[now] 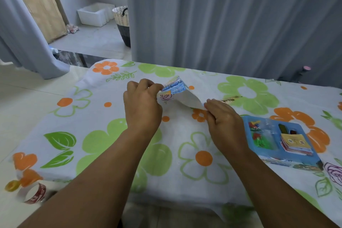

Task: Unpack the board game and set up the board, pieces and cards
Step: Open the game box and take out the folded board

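Observation:
A folded paper game board [182, 96], white on the outside with blue print inside, is raised off the flowered tablecloth [103, 135] and partly unfolded. My left hand [141, 103] pinches its left edge. My right hand [224, 122] pinches its lower right corner. To the right lies the open blue game box [277, 140]. Inside it are a clear bag of coloured pieces [259, 135] and a stack of cards [296, 144] with a yellow one on top.
Two tape rolls, one red and white [36, 193] and one yellow [12, 185], sit at the table's near left edge. Grey curtains [231, 20] hang behind the table. A woven basket [123, 24] and a white box [94, 15] stand on the floor beyond.

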`<move>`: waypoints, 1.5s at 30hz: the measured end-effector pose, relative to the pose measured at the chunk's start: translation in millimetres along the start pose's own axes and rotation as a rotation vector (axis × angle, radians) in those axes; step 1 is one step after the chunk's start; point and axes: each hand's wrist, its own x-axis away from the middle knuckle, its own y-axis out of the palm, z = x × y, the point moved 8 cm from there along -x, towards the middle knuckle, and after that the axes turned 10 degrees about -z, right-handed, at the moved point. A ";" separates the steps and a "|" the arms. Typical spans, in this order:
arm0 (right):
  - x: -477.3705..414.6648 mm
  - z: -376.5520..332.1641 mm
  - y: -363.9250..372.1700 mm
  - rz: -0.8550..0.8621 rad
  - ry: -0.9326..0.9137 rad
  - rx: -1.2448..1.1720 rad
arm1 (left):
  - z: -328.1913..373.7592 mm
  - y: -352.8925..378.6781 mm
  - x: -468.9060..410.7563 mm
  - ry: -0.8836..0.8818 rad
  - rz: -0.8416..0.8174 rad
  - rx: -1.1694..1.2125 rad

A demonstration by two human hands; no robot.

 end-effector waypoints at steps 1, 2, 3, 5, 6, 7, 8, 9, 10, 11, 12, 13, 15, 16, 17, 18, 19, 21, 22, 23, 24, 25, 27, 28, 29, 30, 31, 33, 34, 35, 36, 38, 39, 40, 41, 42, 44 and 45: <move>1.5 1.8 -1.0 0.017 -0.015 0.013 | -1.3 -2.0 -2.2 -0.012 0.012 0.026; 1.2 2.5 -4.5 0.044 -0.032 0.026 | -2.8 -4.5 -4.5 -0.019 0.033 0.048; 0.0 2.4 -9.3 0.074 -0.049 0.036 | -3.1 -8.1 -6.3 -0.012 0.064 0.068; -3.2 1.0 -17.3 0.114 -0.070 0.037 | 0.2 -16.2 -7.7 0.065 0.155 0.108; -3.8 -0.3 -18.8 0.121 -0.080 0.039 | 2.3 -19.2 -7.2 0.117 0.201 0.130; -3.4 -1.3 -19.0 0.121 -0.089 0.043 | 3.4 -20.7 -6.3 0.162 0.240 0.144; -2.3 -0.8 -17.7 0.115 -0.094 0.050 | 3.2 -20.6 -4.9 0.193 0.267 0.145; -0.3 0.7 -15.3 0.105 -0.096 0.065 | 1.9 -18.7 -3.5 0.214 0.284 0.130; 1.9 3.0 -11.7 0.091 -0.103 0.088 | 0.2 -15.9 -1.4 0.233 0.293 0.110; 4.4 6.1 -7.5 0.071 -0.107 0.112 | -2.9 -11.1 1.5 0.253 0.291 0.091; 7.8 10.4 -2.3 0.046 -0.100 0.130 | -5.9 -4.4 4.7 0.279 0.271 0.079; 12.8 16.2 4.4 0.018 -0.087 0.148 | -9.0 3.9 8.5 0.304 0.232 0.068; 25.2 25.1 18.6 -0.056 -0.057 0.211 | -15.2 23.5 16.7 0.316 0.114 0.033; 32.2 29.3 27.8 -0.121 -0.029 0.241 | -18.3 34.8 20.1 0.293 0.019 0.000; 38.2 33.7 37.1 -0.199 0.008 0.270 | -22.5 48.7 23.0 0.250 -0.116 -0.049; 43.3 36.3 47.3 -0.300 0.049 0.288 | -27.0 62.8 27.9 0.197 -0.262 -0.105; 48.1 38.1 55.9 -0.411 0.106 0.309 | -31.0 74.8 33.6 0.148 -0.394 -0.149; 55.5 38.3 68.5 -0.590 0.201 0.358 | -36.8 90.6 40.5 0.071 -0.582 -0.202; 58.0 39.3 72.7 -0.644 0.236 0.365 | -37.0 93.4 41.6 0.049 -0.623 -0.192; 60.5 39.2 75.2 -0.687 0.266 0.364 | -36.3 95.2 42.4 0.029 -0.646 -0.166; 63.3 39.0 76.9 -0.726 0.296 0.357 | -36.4 98.5 43.7 0.003 -0.677 -0.139; 65.5 37.9 77.8 -0.750 0.317 0.340 | -36.1 102.7 46.2 -0.024 -0.724 -0.114; 68.7 37.1 80.0 -0.769 0.338 0.315 | -35.5 111.9 54.3 -0.067 -0.823 -0.099; 70.1 38.5 81.7 -0.778 0.348 0.315 | -34.9 115.4 56.9 -0.078 -0.852 -0.107; 71.4 39.8 84.1 -0.784 0.345 0.320 | -33.9 117.9 58.0 -0.084 -0.863 -0.115; 71.4 40.4 85.9 -0.785 0.333 0.325 | -32.5 120.1 57.8 -0.085 -0.864 -0.116; 70.5 40.8 88.6 -0.779 0.320 0.328 | -30.3 121.8 57.3 -0.080 -0.862 -0.118; 66.4 38.8 92.2 -0.729 0.294 0.310 | -25.1 128.7 59.5 -0.058 -0.900 -0.133; 64.3 36.0 93.3 -0.704 0.278 0.292 | -23.8 133.9 63.1 -0.053 -0.941 -0.146; 62.9 34.0 96.6 -0.693 0.266 0.284 | -24.5 139.6 67.9 -0.060 -0.988 -0.161; 63.6 34.1 102.2 -0.734 0.281 0.287 | -26.9 144.7 72.8 -0.071 -1.033 -0.181; 71.8 37.7 115.4 -0.869 0.337 0.272 | -32.2 151.2 79.2 -0.077 -1.087 -0.243; 76.4 39.1 119.6 -0.928 0.363 0.263 | -34.2 152.3 80.8 -0.071 -1.098 -0.270; 80.6 38.7 121.2 -0.974 0.381 0.262 | -36.0 152.5 82.0 -0.065 -1.102 -0.284; 83.3 37.1 120.9 -0.997 0.385 0.265 | -36.6 151.7 82.5 -0.059 -1.099 -0.286; 85.4 34.8 119.2 -1.005 0.384 0.265 | -36.8 151.3 83.2 -0.051 -1.096 -0.284; 88.9 30.6 113.9 -1.021 0.403 0.255 | -35.4 148.8 85.5 -0.040 -1.097 -0.272; 89.6 29.5 111.6 -1.027 0.415 0.243 | -34.7 147.7 86.5 -0.042 -1.096 -0.264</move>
